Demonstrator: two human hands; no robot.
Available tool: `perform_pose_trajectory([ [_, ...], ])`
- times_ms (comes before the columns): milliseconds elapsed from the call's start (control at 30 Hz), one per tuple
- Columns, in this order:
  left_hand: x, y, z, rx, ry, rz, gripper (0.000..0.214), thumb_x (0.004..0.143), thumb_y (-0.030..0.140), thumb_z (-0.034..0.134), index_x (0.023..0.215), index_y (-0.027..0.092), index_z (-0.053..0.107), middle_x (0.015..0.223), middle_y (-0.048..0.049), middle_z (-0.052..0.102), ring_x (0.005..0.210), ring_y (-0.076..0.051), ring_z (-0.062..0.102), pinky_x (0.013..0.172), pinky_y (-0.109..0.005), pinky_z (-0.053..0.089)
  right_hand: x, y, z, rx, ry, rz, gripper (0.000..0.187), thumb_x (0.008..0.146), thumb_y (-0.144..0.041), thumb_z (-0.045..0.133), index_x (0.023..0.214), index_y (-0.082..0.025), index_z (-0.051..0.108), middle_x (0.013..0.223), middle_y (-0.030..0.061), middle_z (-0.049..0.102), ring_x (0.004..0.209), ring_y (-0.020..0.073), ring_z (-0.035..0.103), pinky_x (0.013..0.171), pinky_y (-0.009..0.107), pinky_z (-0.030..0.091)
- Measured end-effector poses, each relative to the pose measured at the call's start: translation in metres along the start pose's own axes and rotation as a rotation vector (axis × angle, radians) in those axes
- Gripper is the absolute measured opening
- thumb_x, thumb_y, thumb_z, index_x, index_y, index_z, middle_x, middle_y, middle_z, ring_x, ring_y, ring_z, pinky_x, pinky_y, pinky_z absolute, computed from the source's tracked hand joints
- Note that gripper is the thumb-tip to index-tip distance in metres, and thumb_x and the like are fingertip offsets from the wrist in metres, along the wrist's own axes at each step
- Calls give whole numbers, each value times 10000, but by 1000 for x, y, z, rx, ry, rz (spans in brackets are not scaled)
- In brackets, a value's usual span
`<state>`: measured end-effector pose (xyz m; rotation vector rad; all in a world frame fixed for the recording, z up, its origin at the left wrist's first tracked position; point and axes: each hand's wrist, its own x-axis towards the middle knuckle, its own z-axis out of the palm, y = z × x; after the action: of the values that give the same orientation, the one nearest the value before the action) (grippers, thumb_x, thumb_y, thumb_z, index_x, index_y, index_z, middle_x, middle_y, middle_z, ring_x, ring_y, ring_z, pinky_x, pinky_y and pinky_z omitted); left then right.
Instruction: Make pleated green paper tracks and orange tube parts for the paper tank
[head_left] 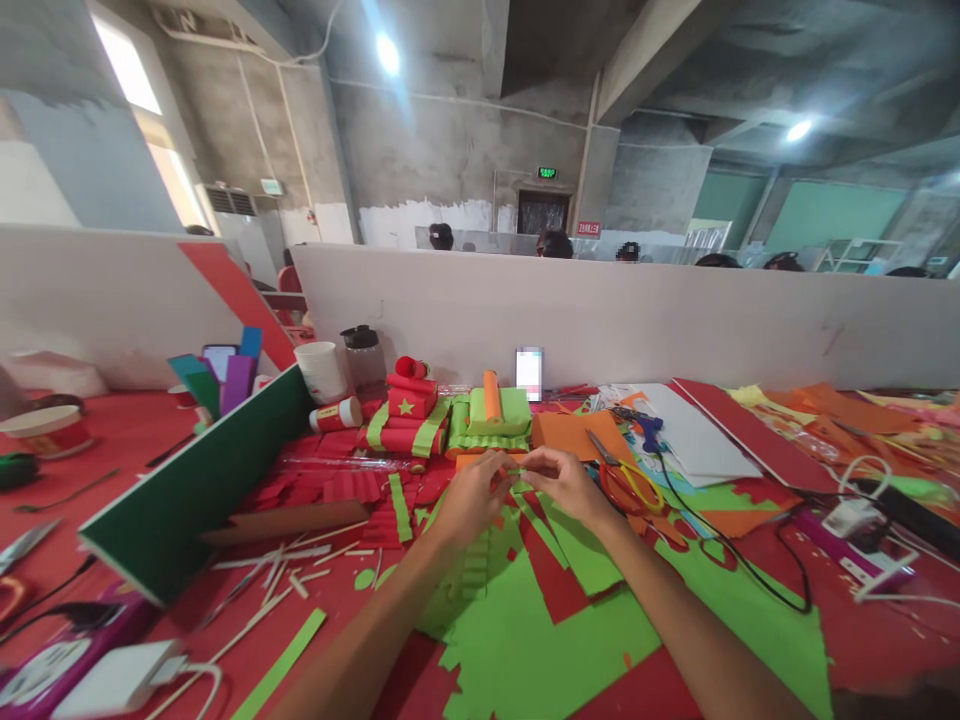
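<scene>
Left hand (pixel 474 498), right hand (pixel 568 486), cannot tell either grip's state, green paper (pixel 551 665) partly covered

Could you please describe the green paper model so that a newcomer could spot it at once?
Find the long pale partition; the green paper model stands in front of it, just right of a mostly red model with a star. What sets it apart is the orange tube on top.

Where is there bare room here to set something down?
Mostly bare red tabletop lies right of the green sheet, nearer than the power strip at right; another patch lies between the bowl and green board. Crowded: around the left hand and right hand, with paper and scissors close.
</scene>
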<state>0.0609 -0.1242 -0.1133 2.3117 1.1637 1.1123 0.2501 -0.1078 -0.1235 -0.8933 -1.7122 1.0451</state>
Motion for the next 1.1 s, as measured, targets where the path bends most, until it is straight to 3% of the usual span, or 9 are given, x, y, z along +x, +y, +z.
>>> perform_pose_trajectory([
  [200, -2, 3, 1, -3, -34, 3, 196, 863, 258, 527, 1052, 221, 562, 996, -53, 676, 772, -169, 644, 630, -233, 455, 1, 2, -1, -8, 51, 32, 272, 751, -398, 701, 891, -165, 690, 840, 53, 711, 787, 198, 668, 720, 312, 530],
  [467, -2, 0, 2, 35, -1, 15, 131, 868, 256, 517, 968, 212, 589, 962, -60, 645, 737, -159, 610, 638, -236, 454, 0, 0, 1, 2, 28, 28, 333, 731, -413, 717, 951, -163, 693, 933, 68, 718, 846, 213, 673, 787, 361, 543],
  [700, -1, -1, 2, 33, -15, 0, 114, 872, 278, 524, 892, 205, 609, 893, -53, 654, 751, -165, 614, 616, -218, 448, -2, -4, 0, -115, 17, -19, 252, 791, -394, 666, 911, -173, 686, 876, 53, 710, 807, 200, 662, 748, 325, 528],
  [900, 1, -1, 4, -155, -27, -82, 230, 870, 395, 545, 889, 182, 631, 779, -37, 665, 666, -149, 591, 573, -214, 436, -3, -7, 2, -151, 48, -46, 210, 812, -372, 646, 891, -178, 658, 844, 40, 692, 785, 186, 655, 726, 299, 521],
  [1100, 4, -2, 5, -396, 3, -130, 253, 834, 399, 603, 908, 157, 617, 776, -31, 646, 683, -143, 590, 616, -235, 469, -2, -8, 2, -51, 57, -32, 225, 812, -358, 641, 947, -180, 669, 887, 48, 695, 802, 185, 657, 721, 292, 531],
])
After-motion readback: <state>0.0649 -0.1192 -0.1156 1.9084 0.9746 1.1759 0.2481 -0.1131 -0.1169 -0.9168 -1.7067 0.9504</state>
